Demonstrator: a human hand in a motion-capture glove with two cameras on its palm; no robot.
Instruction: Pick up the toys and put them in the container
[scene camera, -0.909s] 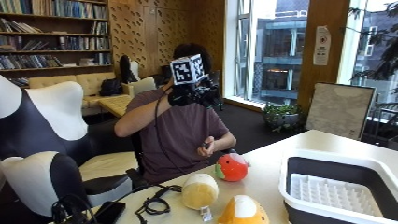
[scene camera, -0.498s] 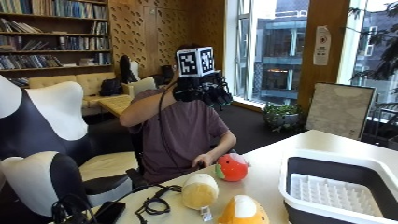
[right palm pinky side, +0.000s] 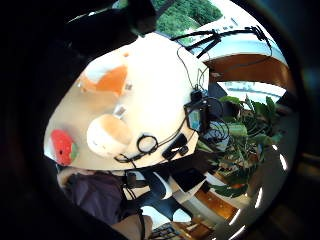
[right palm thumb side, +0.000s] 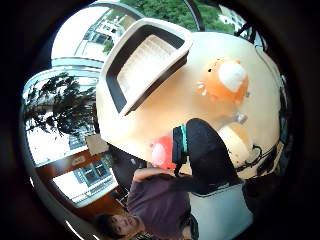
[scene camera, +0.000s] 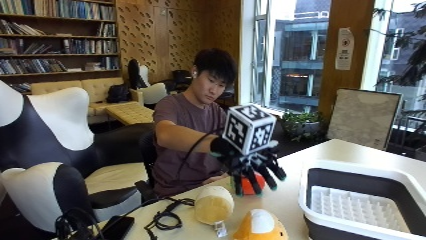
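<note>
The gloved right hand (scene camera: 253, 170) hung above the table (scene camera: 293, 197) with its fingers (scene camera: 269, 172) spread and pointing down, holding nothing. Directly beneath and behind them lay the red strawberry toy (scene camera: 251, 184). Nearer the camera sat the cream plush (scene camera: 213, 204) and the orange-and-white plush (scene camera: 261, 226). The white container (scene camera: 363, 200) stood apart from the hand, toward the window.

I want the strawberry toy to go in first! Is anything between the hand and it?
Nothing visible: the gloved right hand hangs open just above the red strawberry toy, with only air between.
</note>
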